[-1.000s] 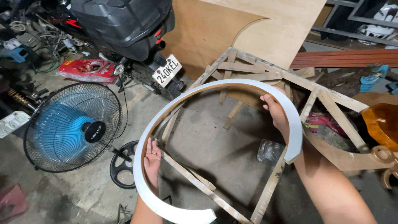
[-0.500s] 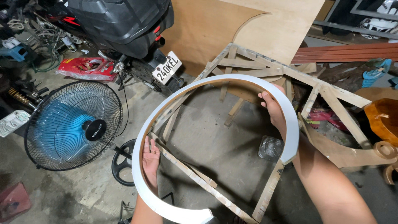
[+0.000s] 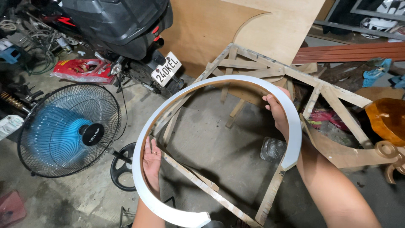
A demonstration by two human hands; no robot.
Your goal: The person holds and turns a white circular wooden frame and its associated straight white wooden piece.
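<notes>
Both hands are holding a white curved strip [image 3: 185, 90]: left hand [image 3: 152, 164] flat inside it, right hand [image 3: 278, 112] gripping its far side, above the wooden frame [image 3: 253, 67].

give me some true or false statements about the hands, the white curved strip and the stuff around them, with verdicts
1. Both hands touch the white curved strip. True: the left hand is on its left side, the right hand on its right.
2. The strip forms a closed ring. False: it is open, with two free ends at the lower right.
3. A blue fan stands left of the strip. True.
4. The fan's grille is removed. False: a black wire grille covers the blades.
5. A wooden frame lies on the floor behind the strip. True.
</notes>
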